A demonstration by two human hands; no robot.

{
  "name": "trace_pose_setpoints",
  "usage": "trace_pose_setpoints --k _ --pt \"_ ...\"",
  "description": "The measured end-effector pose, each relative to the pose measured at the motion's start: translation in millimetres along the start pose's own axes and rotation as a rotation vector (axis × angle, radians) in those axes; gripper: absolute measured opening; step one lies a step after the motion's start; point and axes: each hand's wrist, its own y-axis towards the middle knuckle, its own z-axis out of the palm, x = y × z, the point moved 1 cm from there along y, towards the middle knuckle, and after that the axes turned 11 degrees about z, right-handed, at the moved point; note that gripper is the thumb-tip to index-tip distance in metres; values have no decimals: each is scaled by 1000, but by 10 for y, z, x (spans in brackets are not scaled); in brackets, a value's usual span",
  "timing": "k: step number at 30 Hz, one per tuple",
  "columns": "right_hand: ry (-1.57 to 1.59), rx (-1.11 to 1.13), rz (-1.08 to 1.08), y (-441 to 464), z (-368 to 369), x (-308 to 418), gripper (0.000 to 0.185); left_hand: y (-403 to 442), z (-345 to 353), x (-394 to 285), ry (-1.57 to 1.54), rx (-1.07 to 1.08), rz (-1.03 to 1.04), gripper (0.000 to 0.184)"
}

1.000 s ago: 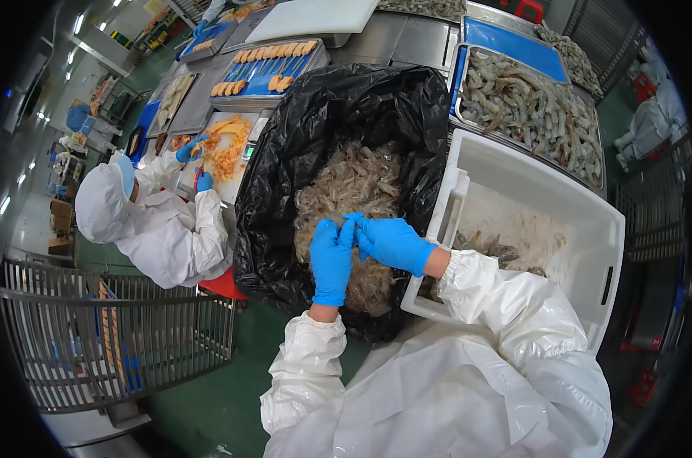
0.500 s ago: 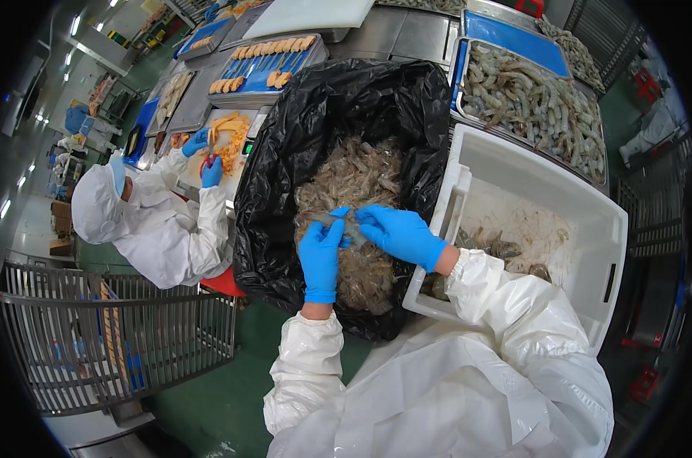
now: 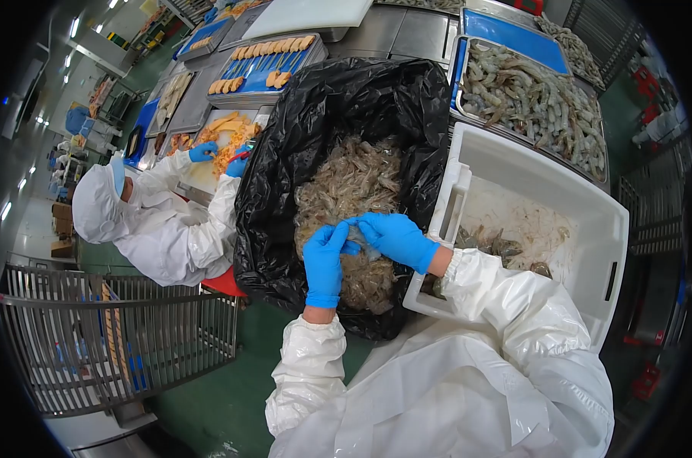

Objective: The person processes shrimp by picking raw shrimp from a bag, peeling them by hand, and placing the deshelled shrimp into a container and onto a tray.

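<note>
In blue gloves, my left hand (image 3: 324, 263) and my right hand (image 3: 399, 243) meet over a bin lined with a black plastic bag (image 3: 263, 183). Fingers of both hands pinch a greyish, translucent shrimp (image 3: 358, 236), which they largely cover. Below them lies a heap of shrimp shells and heads (image 3: 354, 179) inside the bag. Just right of my right hand stands a white tub (image 3: 596, 210), with some whole shrimp (image 3: 499, 243) at its near left side.
A tray of whole shrimp (image 3: 525, 103) sits beyond the tub. At left, a co-worker in white (image 3: 159, 237) handles orange pieces (image 3: 227, 145) on a board, red-handled scissors in one hand. Skewered orange pieces (image 3: 266, 65) lie on a blue tray. Metal racks (image 3: 117, 336) stand lower left.
My hands have drawn closer together, with the shrimp now more hidden between the fingers. The co-worker's hands have moved apart, the scissors hand shifting right toward the bag.
</note>
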Motion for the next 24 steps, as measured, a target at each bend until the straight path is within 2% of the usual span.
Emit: trace_pose_setpoints --k 2,3,6,9,12,15,18,21,24 --pt "-161 101 29 -12 -89 106 23 27 35 -26 -44 -58 5 21" --pt "-241 151 44 -12 -137 174 23 27 25 3 49 -56 29 23" --pt "-474 87 -86 4 -110 255 23 -19 74 49 273 -83 131 30" --pt "-501 55 -186 42 -143 297 21 5 37 128 460 -92 244 28" --pt "-427 59 -207 47 -156 273 19 -44 94 15 323 -92 233 26" --pt "-361 143 -121 35 -146 144 19 -77 149 -3 160 -99 158 24" --pt "44 -19 45 -7 -19 23 21 -97 133 15 58 -100 101 25" --pt "195 12 202 17 -23 -39 22 -90 154 37 -21 -104 116 24" --pt "55 55 161 -24 -106 60 19 -60 175 -32 6 -138 146 24"
